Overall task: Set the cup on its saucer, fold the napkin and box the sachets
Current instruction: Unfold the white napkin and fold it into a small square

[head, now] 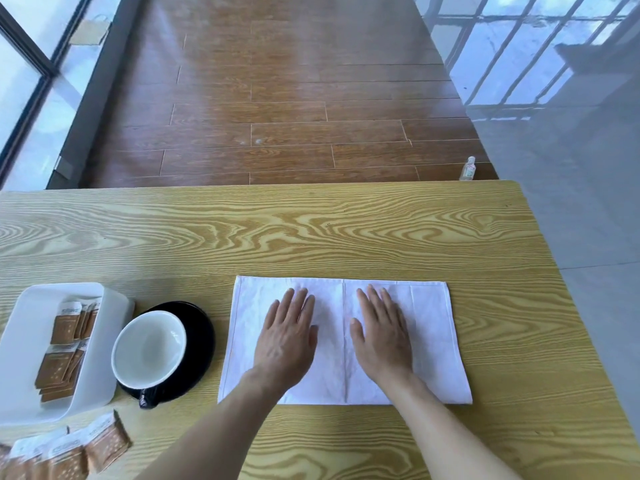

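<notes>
1. Napkin flat on table, right of cup on saucer.
2. Left hand, right hand: spread flat, gripping nothing.
3. Best pressed outward from centre crease before folding.

A white cloth napkin lies flat on the table, a crease down its middle. To its left, a white-lined black cup sits on a black saucer. Brown sachets stand in a white box; more sachets lie loose before it.

Cup on saucer, box to their left, napkin to their right, loose sachets nearest.
</notes>
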